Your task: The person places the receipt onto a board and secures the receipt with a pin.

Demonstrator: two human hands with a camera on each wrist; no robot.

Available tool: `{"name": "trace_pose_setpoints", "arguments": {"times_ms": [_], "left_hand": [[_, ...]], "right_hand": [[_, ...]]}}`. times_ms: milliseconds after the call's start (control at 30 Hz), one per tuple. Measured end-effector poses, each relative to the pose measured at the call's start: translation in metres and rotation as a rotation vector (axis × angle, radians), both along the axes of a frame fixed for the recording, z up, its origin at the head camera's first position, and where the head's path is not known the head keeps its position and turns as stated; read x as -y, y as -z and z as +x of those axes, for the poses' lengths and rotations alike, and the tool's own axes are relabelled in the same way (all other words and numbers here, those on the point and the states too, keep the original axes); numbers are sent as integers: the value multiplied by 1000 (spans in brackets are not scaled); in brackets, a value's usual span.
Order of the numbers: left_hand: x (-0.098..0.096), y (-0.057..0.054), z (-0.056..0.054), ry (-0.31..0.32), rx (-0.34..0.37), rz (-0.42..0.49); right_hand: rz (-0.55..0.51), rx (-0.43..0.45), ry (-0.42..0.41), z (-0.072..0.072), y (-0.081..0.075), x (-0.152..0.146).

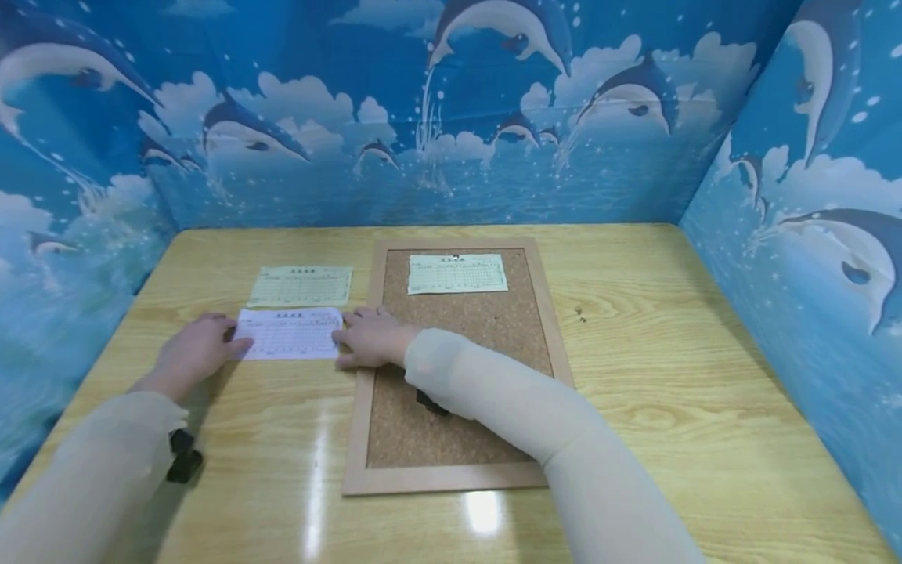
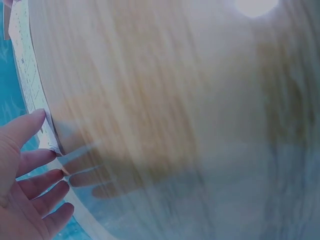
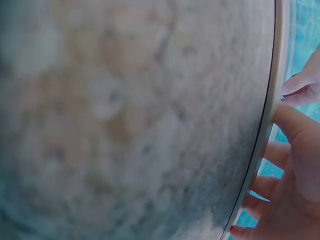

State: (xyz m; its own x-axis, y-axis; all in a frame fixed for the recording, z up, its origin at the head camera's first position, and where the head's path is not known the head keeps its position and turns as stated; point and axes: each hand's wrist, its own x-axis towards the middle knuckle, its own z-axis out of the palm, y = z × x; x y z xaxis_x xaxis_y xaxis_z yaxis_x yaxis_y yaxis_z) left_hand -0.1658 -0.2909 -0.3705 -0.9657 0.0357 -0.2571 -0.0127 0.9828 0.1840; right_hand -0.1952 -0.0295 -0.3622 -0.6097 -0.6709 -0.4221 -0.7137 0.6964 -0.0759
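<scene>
A white printed form [image 1: 289, 334] with a ruled table lies left of the cork board, in front of a green form [image 1: 301, 287]. My left hand [image 1: 200, 348] holds its left edge; in the left wrist view the thumb lies over the paper [image 2: 25, 60] and the index finger touches its corner. My right hand [image 1: 372, 338] reaches across the board's left frame, its extended fingers touching the form's right edge. In the right wrist view, the right hand [image 3: 295, 175] is beyond the board's frame, and the form cannot be made out there.
The wood-framed cork board [image 1: 465, 439] lies on the wooden table [image 1: 676, 376]. Near its top edge another green form [image 1: 458, 274] is held by a small pin [image 1: 456, 257]. Tiny dark items [image 1: 580, 315] lie right of the board. Blue dolphin-print cloth [image 1: 423, 180] encloses the table.
</scene>
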Motion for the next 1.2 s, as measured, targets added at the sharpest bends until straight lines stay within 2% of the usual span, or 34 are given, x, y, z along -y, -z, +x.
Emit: {"name": "trace_pose_setpoints", "arguments": {"times_ms": [133,567,767,967,1067,1200], "left_hand": [[1,2,-1,-18,-12,13],[4,6,-2,-23,-37,91],[6,4,-1,-32,-53,181],[5,3,0,-8,-100,209],[5,4,1,-21,-107,198],[5,5,2,-63,-104,187]], "right_hand": [[-29,-21,-10,-1,2,2],[-196,-9,-65,-3,2,12],[-286,-4,4,-1,-2,18],[-354,-45,59,-3,-2,21],[-395,6,107,-3,-3,21],[-490,103,220,-2,-3,19]]}}
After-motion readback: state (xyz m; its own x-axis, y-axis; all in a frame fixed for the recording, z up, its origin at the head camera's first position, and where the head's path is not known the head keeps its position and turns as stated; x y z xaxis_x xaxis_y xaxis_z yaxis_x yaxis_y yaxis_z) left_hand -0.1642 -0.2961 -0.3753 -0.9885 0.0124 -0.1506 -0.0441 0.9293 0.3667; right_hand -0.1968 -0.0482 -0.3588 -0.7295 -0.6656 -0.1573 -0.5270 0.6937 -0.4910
